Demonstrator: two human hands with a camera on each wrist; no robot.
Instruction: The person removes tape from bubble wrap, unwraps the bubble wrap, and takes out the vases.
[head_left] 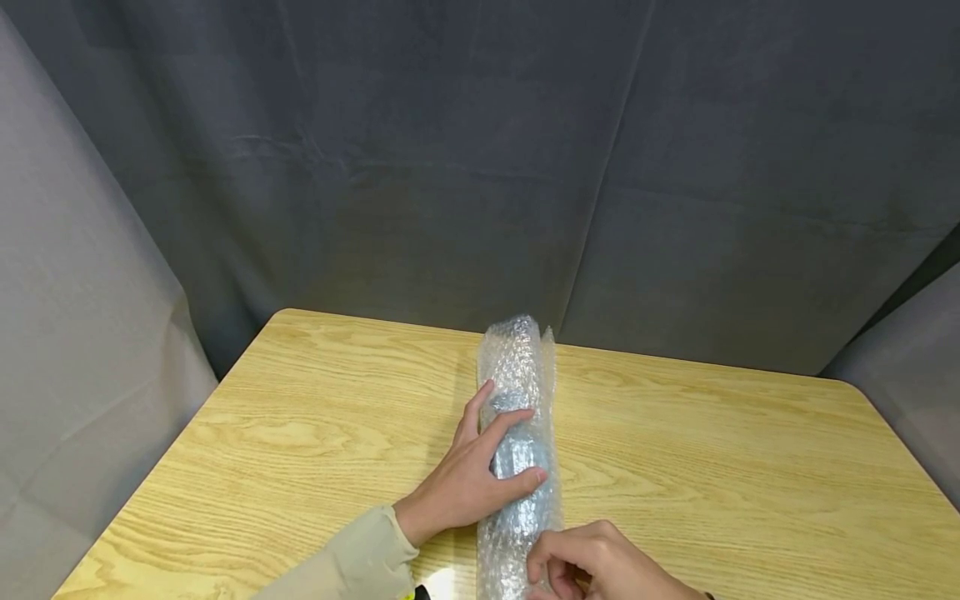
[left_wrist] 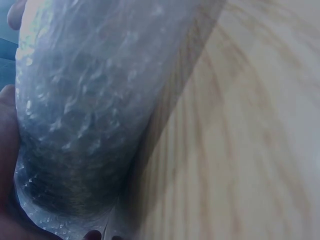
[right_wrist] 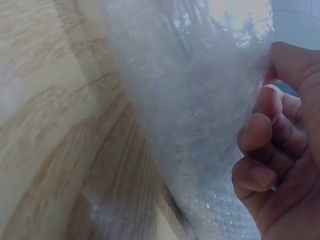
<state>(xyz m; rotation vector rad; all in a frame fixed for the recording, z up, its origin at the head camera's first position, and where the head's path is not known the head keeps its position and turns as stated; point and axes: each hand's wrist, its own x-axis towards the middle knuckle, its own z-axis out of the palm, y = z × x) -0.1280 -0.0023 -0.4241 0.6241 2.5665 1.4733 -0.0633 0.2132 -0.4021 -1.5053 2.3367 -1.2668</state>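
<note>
A long roll of bubble wrap point(head_left: 517, 517) lies lengthwise on the wooden table, reaching from the near edge of the view almost to the table's back. Inside the clear layers a bluish object point(head_left: 521, 458) shows through, its kind hidden by the wrap. My left hand point(head_left: 468, 475) rests across the middle of the roll, its fingers spread and thumb on top. Near the roll's closer end, my right hand point(head_left: 600, 558) has curled fingers and pinches the wrap's right side between thumb and forefinger. The right wrist view shows those curled fingers point(right_wrist: 256, 132) beside the film.
The wooden table point(head_left: 322, 417) extends to both sides of the roll. A dark curtain point(head_left: 450, 167) hangs behind it, with pale grey cloth point(head_left: 82, 317) on the left. A small yellow and black item point(head_left: 417, 592) shows by the left sleeve.
</note>
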